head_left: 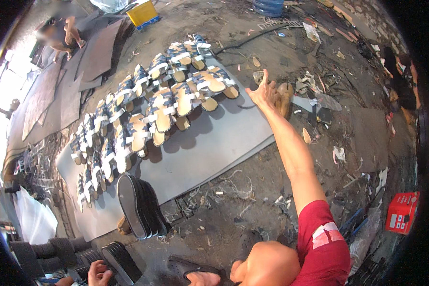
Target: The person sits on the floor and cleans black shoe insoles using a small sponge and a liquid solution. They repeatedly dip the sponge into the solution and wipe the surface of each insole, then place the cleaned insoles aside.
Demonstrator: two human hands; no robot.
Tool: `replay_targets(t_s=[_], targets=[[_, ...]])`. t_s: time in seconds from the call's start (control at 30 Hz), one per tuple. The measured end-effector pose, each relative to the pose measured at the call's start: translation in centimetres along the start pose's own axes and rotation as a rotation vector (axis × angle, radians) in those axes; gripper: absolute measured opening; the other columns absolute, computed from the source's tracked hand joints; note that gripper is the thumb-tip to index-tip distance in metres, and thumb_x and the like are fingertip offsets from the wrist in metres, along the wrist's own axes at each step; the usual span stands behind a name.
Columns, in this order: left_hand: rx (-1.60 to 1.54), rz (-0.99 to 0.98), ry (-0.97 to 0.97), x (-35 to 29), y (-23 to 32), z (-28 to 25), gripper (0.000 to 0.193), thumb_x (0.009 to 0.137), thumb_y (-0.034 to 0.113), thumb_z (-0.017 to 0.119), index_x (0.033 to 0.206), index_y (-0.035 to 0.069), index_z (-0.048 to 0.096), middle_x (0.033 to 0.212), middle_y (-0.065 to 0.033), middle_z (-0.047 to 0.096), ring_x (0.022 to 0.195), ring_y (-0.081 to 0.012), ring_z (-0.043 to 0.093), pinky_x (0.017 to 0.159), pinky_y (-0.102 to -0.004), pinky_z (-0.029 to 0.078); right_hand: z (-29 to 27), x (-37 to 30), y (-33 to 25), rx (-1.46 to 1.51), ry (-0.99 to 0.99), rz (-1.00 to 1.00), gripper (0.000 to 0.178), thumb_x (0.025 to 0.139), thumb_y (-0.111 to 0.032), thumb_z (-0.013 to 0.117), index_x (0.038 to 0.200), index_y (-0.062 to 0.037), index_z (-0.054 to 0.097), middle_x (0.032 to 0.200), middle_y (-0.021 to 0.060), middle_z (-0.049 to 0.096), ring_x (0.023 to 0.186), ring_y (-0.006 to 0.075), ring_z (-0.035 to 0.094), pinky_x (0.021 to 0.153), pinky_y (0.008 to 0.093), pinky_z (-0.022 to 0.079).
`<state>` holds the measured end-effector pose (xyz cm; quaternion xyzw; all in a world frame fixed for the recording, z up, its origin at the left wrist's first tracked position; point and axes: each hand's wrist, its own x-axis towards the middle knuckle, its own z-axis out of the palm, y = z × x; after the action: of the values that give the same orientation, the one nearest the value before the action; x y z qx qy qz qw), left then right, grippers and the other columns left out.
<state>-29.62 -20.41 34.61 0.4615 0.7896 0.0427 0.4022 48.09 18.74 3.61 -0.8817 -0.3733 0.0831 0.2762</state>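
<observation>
A: From the head view, how much is laid out?

B: Rows of blue-and-white strapped tan sandals (157,102) cover the grey rubber sheet (224,138). Right hand (264,93), fingers spread, reaches a loose tan sole (285,97). Left hand (97,272) grips stacked black soles (121,260), still unused.

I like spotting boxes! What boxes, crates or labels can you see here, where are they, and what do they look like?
Red box: on the ground at the far right, squarish, with white label patches.
Yellow crate: top centre-left on the ground, boxy, with a blue base.
No signs or screens show.
</observation>
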Motion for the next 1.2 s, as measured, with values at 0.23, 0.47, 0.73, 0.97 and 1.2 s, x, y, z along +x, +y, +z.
replay_targets(t_s=[0.23, 0.47, 0.73, 0.97, 1.2], targets=[[0.027, 0.236, -0.239, 1.8, 8.6, 12.3, 0.053, 0.103, 0.009, 0.073, 0.153, 0.004, 0.056, 0.139, -0.0152, 0.07, 0.13, -0.0256, 0.065, 0.106, -0.0368, 0.054, 1.7, 1.4, -0.3, -0.041, -0.057, 0.065, 0.123, 0.083, -0.038, 0.092, 0.173, -0.0335, 0.009, 0.155, 0.0428, 0.039, 0.126, 0.0563, 0.063, 0.097, 0.0566, 0.058], [-0.136, 0.671, -0.083, 7.8, 14.9, 32.2, 0.055, 0.086, 0.004, 0.085, 0.138, 0.002, 0.066, 0.129, -0.0155, 0.072, 0.123, -0.0273, 0.068, 0.106, -0.04, 0.054, -4.5, -6.2, 0.9, 0.132, 0.06, -0.096, 0.111, 0.082, -0.028, 0.089, 0.168, -0.0262, 0.019, 0.14, 0.0384, 0.053, 0.111, 0.0507, 0.067, 0.093, 0.0587, 0.056], [-0.314, 0.973, 0.33, 10.3, 17.3, 49.7, 0.12, 0.077, 0.017, 0.095, 0.171, 0.006, 0.021, 0.174, -0.0253, 0.026, 0.159, -0.0436, 0.031, 0.13, -0.0549, 0.029, -11.6, -38.0, 3.5, 0.388, -0.315, -0.264, 0.087, 0.079, -0.033, 0.092, 0.141, -0.0012, 0.039, 0.13, 0.0278, 0.058, 0.12, 0.0461, 0.063, 0.104, 0.0527, 0.052], [-0.555, 0.662, 0.319, 6.5, 6.1, 52.4, 0.074, 0.099, 0.018, 0.076, 0.163, 0.0, 0.043, 0.161, -0.0215, 0.052, 0.149, -0.0385, 0.049, 0.125, -0.0494, 0.04, -12.4, -53.0, 4.5, 0.29, -0.521, -0.271, 0.079, 0.087, -0.051, 0.085, 0.142, -0.0114, 0.045, 0.145, 0.038, 0.055, 0.135, 0.0492, 0.06, 0.108, 0.0493, 0.052], [-0.191, 0.839, 0.445, 7.3, 2.7, 49.6, 0.087, 0.082, 0.022, 0.089, 0.157, -0.001, 0.052, 0.153, -0.0225, 0.062, 0.144, -0.0379, 0.057, 0.12, -0.0499, 0.039, -14.8, -50.5, 3.3, 0.302, -0.847, -0.217, 0.08, 0.086, -0.05, 0.087, 0.135, -0.0034, 0.045, 0.124, 0.0351, 0.066, 0.118, 0.0523, 0.066, 0.101, 0.0532, 0.055]])
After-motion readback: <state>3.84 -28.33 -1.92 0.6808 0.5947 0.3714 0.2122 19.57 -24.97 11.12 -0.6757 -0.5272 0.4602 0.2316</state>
